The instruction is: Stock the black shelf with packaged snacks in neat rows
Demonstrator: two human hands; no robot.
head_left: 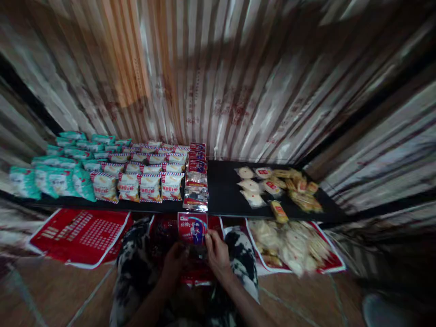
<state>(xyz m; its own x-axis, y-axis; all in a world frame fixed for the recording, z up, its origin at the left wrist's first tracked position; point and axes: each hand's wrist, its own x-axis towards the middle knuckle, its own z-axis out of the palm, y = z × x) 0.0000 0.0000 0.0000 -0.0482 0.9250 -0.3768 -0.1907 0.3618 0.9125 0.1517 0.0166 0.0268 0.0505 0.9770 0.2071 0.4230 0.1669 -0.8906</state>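
Both hands, left hand and right hand, fingers pinching a red packet below the shelf's front edge; could easily slip, grip only at the bottom.

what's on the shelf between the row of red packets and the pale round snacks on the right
Nothing: in the head view the black shelf is bare between the red packets and the pale round snacks.

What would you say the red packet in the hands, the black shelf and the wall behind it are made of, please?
Red packet: probably glossy plastic film, given its sheen and printed picture; both hands, left hand and right hand, grip it. Black shelf: smooth, dark, slightly shiny board; material unclear. Wall: ribbed, streaky sheet, likely corrugated metal or plastic.
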